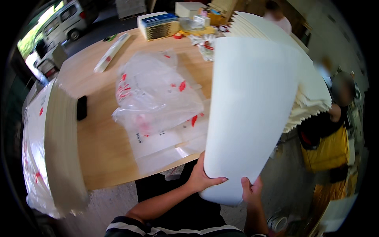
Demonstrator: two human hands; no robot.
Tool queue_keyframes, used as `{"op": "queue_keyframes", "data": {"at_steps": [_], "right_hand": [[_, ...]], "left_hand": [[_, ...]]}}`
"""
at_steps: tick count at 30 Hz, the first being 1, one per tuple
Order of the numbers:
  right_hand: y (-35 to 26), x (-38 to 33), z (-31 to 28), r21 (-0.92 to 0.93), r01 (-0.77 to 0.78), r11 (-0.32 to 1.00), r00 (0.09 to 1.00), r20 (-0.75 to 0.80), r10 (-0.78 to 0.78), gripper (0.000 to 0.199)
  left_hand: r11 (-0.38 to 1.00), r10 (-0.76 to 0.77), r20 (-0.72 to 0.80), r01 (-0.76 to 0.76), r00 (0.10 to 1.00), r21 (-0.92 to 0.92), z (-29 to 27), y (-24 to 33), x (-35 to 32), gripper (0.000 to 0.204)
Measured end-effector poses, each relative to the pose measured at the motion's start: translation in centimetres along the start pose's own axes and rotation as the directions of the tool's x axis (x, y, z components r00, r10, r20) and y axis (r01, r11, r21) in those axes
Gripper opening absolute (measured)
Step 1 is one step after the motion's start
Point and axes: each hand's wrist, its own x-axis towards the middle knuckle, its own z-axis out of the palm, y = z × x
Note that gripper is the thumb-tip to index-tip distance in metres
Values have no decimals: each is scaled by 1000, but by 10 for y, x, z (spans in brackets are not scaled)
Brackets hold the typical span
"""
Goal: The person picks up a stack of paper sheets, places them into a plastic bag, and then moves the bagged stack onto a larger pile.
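The panel (250, 106) is clamped at its near end by left grip (199, 178) and right grip (252, 190); held there only, it could be tipped into the stack (312, 81).

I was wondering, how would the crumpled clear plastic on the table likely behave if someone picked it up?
The crumpled clear plastic would probably be floppy and sag, judging by its loose folds. It is likely light for its size, as it looks like thin see-through film. Its shiny highlights suggest it may be somewhat slippery.
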Motion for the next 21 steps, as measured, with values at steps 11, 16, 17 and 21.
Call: {"op": "queue_keyframes", "data": {"at_steps": [11,16,17,21], "right_hand": [[-5,6,-84,-586,152,796,979,202,-39,20],[24,1,-82,-696,295,655,938,341,-60,22],[24,-1,-79,-661,306,685,924,378,-48,22],[13,-4,-53,-642,373,670,885,463,-49,20]], "left_hand": [[-92,734,-8,111,679,990,-178,133,33,66],[-56,576,-39,87,817,995,-242,137,71,25],[36,589,-111,111,800,993,-232,149,76,19],[101,628,-120,73,769,992,-219,174,82,13]]}}
